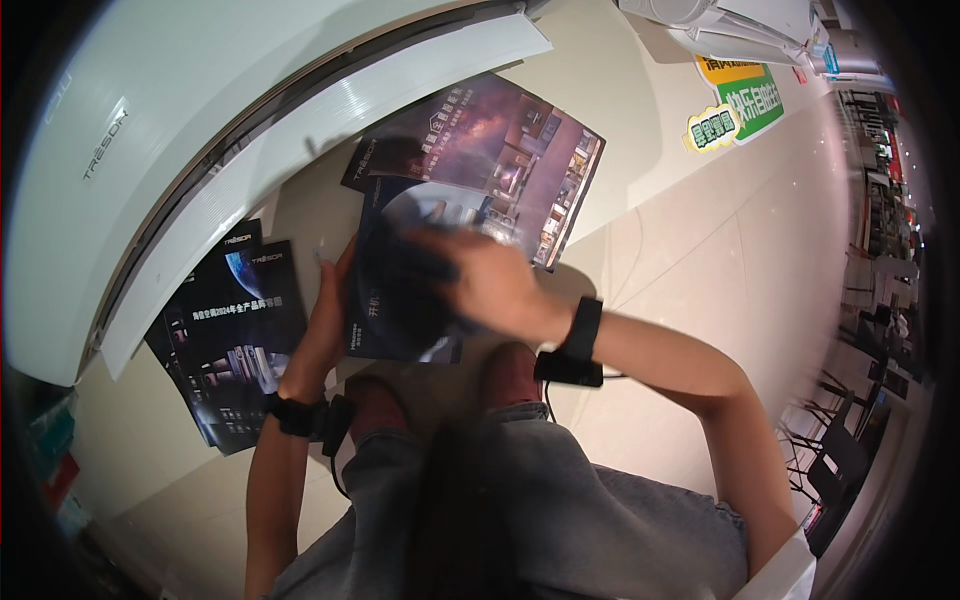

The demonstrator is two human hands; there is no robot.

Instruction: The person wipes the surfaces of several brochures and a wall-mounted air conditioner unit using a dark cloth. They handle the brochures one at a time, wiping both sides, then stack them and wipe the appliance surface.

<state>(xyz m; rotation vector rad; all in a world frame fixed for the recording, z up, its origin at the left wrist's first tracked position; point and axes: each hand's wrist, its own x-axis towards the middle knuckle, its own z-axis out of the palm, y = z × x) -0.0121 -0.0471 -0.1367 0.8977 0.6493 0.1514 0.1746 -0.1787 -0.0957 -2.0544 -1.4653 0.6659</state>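
Observation:
A dark blue brochure (pixel 375 335) is in front of me, its upper part overlapping a larger purple, starry brochure (pixel 470 150). Along its left edge lies my left hand (pixel 332 300), closed against that edge with the thumb apart and the other fingers partly hidden. My right hand (pixel 495 285) is over the blue brochure's face, its fingers bent and smeared by motion. Beneath them is a dark, blurred, cloth-like patch (pixel 425 275) that I cannot make out clearly. Black straps with small devices are around both wrists.
Two black brochures (pixel 235 345) lie overlapping to the left. A large white air conditioner casing (pixel 180 110) curves across the far left, its flap (pixel 330 100) overhanging the pale surface. Another white unit (pixel 740 25) is at the far right, near a green-and-yellow sign (pixel 745 105). My feet (pixel 510 375) are just below the brochure.

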